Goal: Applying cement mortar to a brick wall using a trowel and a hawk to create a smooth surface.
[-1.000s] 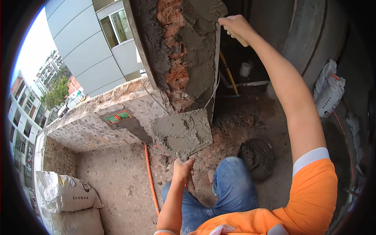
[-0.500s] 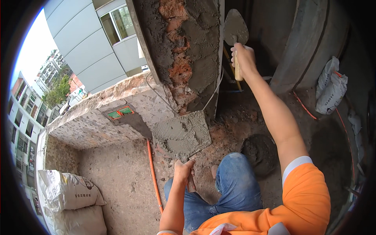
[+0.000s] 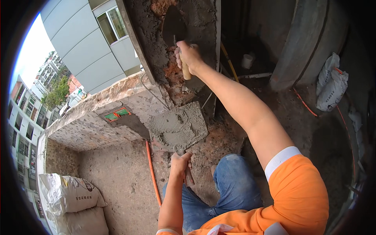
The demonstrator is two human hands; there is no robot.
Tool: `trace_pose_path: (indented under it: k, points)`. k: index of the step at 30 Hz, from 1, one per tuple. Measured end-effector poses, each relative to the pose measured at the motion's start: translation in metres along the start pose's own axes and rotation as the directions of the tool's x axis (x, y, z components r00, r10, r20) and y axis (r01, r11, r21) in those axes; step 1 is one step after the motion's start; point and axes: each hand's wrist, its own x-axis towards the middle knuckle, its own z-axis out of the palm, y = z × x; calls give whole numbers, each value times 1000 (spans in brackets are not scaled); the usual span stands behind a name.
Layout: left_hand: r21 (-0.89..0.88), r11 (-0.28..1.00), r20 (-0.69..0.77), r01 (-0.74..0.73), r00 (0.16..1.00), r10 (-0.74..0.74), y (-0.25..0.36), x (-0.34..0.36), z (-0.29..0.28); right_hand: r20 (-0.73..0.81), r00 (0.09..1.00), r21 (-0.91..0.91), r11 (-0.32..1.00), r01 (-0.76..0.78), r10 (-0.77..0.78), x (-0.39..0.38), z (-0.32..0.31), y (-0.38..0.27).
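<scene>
My right hand [image 3: 189, 56] is closed round the wooden handle of a pointed trowel [image 3: 174, 25]. The dark blade lies against or just in front of the wall column [image 3: 135, 23], which is partly coated in grey mortar with rough red brick showing through. Whether the blade touches the wall I cannot tell. Lower down, my left hand [image 3: 180, 163] grips the handle of a mortar hawk [image 3: 158, 145], a flat square board held out in front of my knees. Wet grey mortar [image 3: 180, 127] covers most of the board.
A low rough wall [image 3: 90, 135] with a green and orange electrical box [image 3: 117, 114] runs left. An orange conduit [image 3: 152, 172] crosses the floor. White sacks [image 3: 74, 196] are stacked lower left; another sack [image 3: 332, 88] stands right. Beyond the column are a white pipe [image 3: 254, 75] and a white cup-like piece [image 3: 247, 61].
My right hand has swung the trowel left, from beside the column to in front of its face. My left hand and the hawk have shifted slightly up and left.
</scene>
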Motion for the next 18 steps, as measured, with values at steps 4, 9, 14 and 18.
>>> trace_pose_path:
  k: [4,9,14,18]
  points:
    - [-125,992,97,-15,995,27,29,16,12,227,835,-337,845,-415,501,-66,-61,-9]
    - [-392,910,305,134,952,-9,42,23,2,31,679,-804,422,-419,733,-129,-150,-25]
    - [-367,919,245,144,968,-53,27,17,15,-194,887,-914,251,-319,419,-97,-204,-90]
    - [-320,939,283,128,958,-34,26,15,27,-193,956,-951,200,-238,220,-30,-195,-143]
